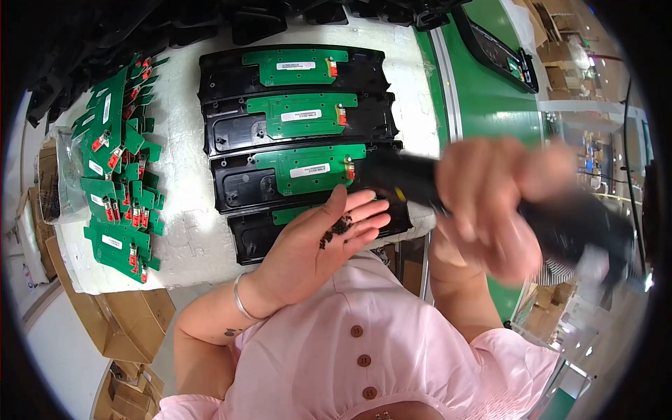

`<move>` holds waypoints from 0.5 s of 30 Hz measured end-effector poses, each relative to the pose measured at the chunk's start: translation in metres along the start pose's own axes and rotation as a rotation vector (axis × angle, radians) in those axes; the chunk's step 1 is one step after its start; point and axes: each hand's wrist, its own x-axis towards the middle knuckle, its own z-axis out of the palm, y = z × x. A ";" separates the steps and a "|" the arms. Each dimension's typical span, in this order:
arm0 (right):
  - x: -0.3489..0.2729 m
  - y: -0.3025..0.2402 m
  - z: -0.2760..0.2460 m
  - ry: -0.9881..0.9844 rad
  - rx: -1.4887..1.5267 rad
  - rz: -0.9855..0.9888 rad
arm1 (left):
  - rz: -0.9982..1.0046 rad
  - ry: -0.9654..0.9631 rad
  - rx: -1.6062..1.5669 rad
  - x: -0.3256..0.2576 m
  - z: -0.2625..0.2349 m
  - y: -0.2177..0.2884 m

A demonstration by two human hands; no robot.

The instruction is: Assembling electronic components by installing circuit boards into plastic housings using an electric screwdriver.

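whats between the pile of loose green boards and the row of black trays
Head view: only a bare strip of white tabletop lies between the loose green boards and the black trays.

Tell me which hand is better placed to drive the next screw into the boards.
Probably the right hand: it already grips the black power screwdriver, tip near the panels. The left hand lies palm-up, cupping small dark screws.

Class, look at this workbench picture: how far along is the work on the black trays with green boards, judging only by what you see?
Done: three black plastic trays lie in a row, each with a green circuit board seated on it. In hand: the left hand is open, cupping small dark screws; the right hand grips a blurred black power screwdriver. Left: a fourth tray partly hidden by the hand, plus a pile of loose green boards.
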 end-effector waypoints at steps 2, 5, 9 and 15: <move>0.005 0.024 0.007 0.189 -0.142 0.051 | -0.025 0.093 -0.035 -0.002 -0.004 -0.003; 0.006 0.039 -0.004 0.181 -0.171 0.099 | -0.045 0.072 0.178 -0.005 -0.006 0.001; 0.004 0.044 -0.007 0.192 -0.186 0.140 | -0.021 0.069 0.218 -0.008 -0.014 -0.003; 0.005 0.046 -0.007 0.186 -0.241 0.217 | -0.013 0.023 0.265 -0.009 -0.019 0.000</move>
